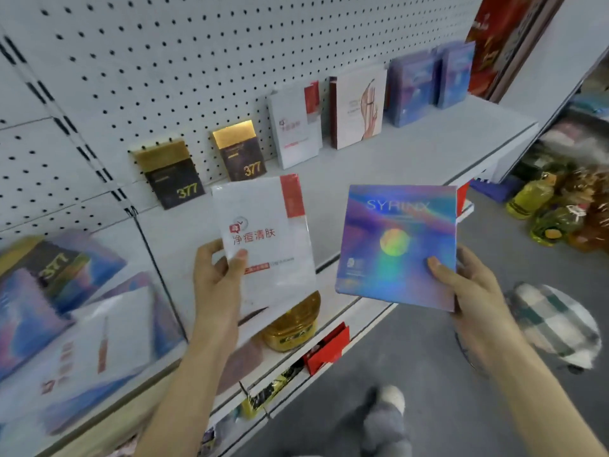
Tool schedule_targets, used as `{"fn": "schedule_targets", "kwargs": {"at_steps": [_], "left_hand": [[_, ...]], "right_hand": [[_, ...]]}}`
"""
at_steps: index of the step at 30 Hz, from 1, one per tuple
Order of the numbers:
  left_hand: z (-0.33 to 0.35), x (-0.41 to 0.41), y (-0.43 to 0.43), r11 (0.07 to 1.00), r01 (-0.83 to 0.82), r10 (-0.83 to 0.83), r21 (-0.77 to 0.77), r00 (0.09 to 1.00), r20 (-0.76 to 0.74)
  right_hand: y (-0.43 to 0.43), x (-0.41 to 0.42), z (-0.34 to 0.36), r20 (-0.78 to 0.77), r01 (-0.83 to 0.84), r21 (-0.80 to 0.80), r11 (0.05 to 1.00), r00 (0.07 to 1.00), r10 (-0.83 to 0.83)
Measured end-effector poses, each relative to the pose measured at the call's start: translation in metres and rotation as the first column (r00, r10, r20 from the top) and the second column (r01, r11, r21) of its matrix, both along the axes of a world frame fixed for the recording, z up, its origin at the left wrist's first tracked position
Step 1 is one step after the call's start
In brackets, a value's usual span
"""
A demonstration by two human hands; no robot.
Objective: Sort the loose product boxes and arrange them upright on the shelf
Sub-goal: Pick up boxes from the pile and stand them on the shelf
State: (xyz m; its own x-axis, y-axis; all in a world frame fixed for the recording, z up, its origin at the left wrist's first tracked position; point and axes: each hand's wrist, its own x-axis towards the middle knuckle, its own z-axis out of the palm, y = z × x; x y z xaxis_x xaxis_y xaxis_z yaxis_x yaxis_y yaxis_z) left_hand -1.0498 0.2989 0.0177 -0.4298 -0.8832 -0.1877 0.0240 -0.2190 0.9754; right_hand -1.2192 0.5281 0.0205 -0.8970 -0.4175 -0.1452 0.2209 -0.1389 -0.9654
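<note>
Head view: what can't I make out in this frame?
Loose boxes, lower left: motion blur; count and print unreadable.
Yellow bottle: mostly hidden behind the white box in the left hand.
Red carton, top right: cut by the frame edge.
Purple box in the right hand: small print too fine.

The left hand (216, 278) grips a white box (263, 242) with red print; the right hand (468, 285) grips a holographic blue box (398, 239) marked SYRINX. Behind them on the shelf (412, 150), black-and-gold, white and blue boxes stand upright against the pegboard (164, 61).
</note>
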Motion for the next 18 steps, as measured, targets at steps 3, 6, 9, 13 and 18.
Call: {"fn": "schedule_targets", "kwargs": {"at_steps": [3,6,9,13,18], "left_hand": [[-0.014,-0.050,0.006,0.997,-0.072,0.072,-0.031,0.997,0.020],[-0.028,-0.098,0.016,0.985,-0.172,0.173,-0.029,0.984,0.045],[-0.036,-0.145,0.031,0.974,-0.224,0.226,-0.029,0.971,0.082],[-0.049,-0.189,0.038,0.960,-0.278,0.277,-0.008,0.954,0.114],[-0.065,-0.222,0.031,0.928,-0.373,0.369,0.013,0.922,0.121]], "right_hand": [[-0.007,-0.062,-0.012,0.010,-0.093,0.005,0.996,0.996,0.093],[-0.009,-0.121,-0.013,-0.013,-0.217,0.056,0.975,0.976,0.218],[-0.011,-0.175,-0.006,-0.056,-0.301,0.165,0.939,0.948,0.313],[-0.024,-0.236,-0.004,0.002,-0.362,0.159,0.918,0.930,0.367],[-0.044,-0.288,-0.013,0.061,-0.426,0.141,0.894,0.905,0.422]]}}
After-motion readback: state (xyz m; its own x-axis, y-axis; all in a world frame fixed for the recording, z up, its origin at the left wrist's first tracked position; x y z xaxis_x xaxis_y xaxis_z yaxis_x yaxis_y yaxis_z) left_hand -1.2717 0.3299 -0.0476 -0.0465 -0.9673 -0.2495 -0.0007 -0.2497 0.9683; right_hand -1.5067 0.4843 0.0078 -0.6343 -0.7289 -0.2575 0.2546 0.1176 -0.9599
